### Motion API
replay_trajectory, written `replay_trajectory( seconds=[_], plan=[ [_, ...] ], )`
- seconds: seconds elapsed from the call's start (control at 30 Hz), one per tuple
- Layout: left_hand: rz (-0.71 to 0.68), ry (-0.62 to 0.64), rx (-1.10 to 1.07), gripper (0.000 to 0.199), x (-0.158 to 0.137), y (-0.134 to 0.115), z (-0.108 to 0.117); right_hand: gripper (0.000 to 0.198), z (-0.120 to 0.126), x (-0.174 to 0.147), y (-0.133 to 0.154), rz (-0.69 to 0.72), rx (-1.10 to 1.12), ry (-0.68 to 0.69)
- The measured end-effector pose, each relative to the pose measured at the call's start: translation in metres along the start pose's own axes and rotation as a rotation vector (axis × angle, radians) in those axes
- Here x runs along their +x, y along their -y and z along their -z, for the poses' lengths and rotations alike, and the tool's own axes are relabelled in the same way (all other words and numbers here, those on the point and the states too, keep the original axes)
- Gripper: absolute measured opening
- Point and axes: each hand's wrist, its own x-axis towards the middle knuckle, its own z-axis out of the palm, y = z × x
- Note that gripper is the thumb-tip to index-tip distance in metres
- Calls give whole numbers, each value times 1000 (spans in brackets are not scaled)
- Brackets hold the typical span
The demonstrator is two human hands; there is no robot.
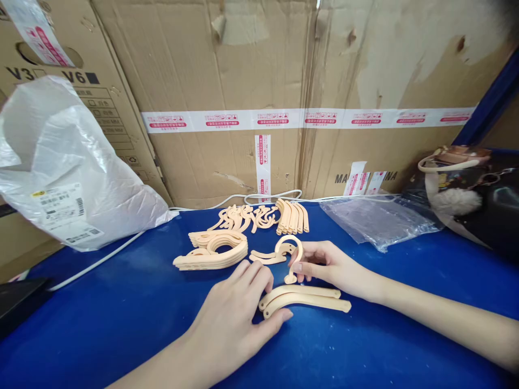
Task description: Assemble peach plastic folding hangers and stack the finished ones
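Observation:
My right hand [320, 263] is closed in a pinch on a cream plastic hanger hook [300, 249], held upright with its curve at the top. Below it, two curved hanger arms [306, 298] lie side by side, small holes showing at their left ends. Around those left ends is my left hand [239, 310], fingers curled above and thumb along the lower arm. Just behind the hook, more hanger pieces [267, 258] lie on the blue table [389, 335]. A stack of folded hangers [213, 263] sits beyond my left fingers.
Loose hooks [239, 217] and a row of hanger arms [292, 217] lie farther back. A white plastic bag [52, 162] stands left, near a white cable [97, 263]. Clear plastic bags [377, 219] and a dark bag [498, 210] are right. Cardboard [227, 162] walls the back.

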Motion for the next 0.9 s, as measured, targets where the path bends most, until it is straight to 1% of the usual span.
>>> replay_trajectory(
  seconds=[0.07, 0.2, 0.47, 0.53, 0.6, 0.63, 0.7, 0.8, 0.87, 0.9],
  plan=[
    [-42, -6, -9, 18, -1, -1, 1, 24, -1, 1, -5, -9, 56, 9],
    [-132, 44, -37, 11, -1, -3, 0, 25, 0, 3, -10, -10, 89, 8],
    [-139, 63, 2, 5, -3, -1, -2, 26, 0, 6, -13, -17, 93, 30],
    [-155, 46, 12, 3, -4, -1, -2, 25, 0, 6, -13, -21, 102, 30],
    [-157, 10, -15, 5, -4, -2, -2, 25, 1, 6, -11, -22, 116, 22],
    [-124, -4, -60, 7, -4, -2, -1, 25, 1, 6, -11, -22, 123, 19],
    [24, -12, -249, 12, -3, -3, 0, 25, 2, 7, -11, -23, 133, 14],
    [275, 26, -704, 24, 1, -3, 4, 25, 3, 8, -10, -36, 130, 21],
    [367, 70, -954, 31, 4, -1, 8, 23, 3, 9, -10, -46, 127, 32],
    [398, 79, -1027, 33, 5, -1, 9, 23, 3, 9, -9, -53, 129, 38]
  ],
)
